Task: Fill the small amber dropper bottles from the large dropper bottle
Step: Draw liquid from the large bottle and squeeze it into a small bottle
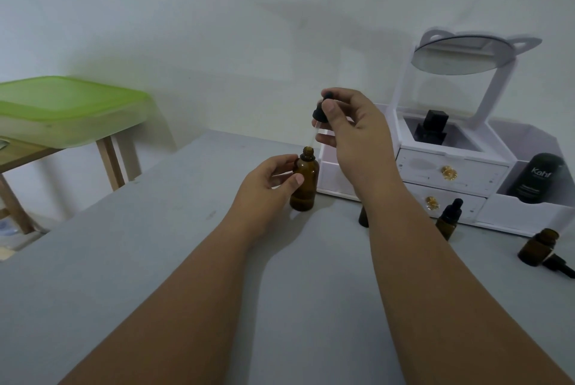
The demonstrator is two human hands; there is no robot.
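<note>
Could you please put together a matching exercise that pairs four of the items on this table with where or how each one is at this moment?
Things:
1. large amber bottle
2. dropper
3. small capped amber bottle
4. black Kahf bottle

Places or states:
A. stands in a side compartment of the white organizer
B. pinched and held up by the right hand
C. stands alone on the table, cap on
D. uncapped, gripped by the left hand

Pairs: 1-D, 2-B, 3-C, 4-A
</note>
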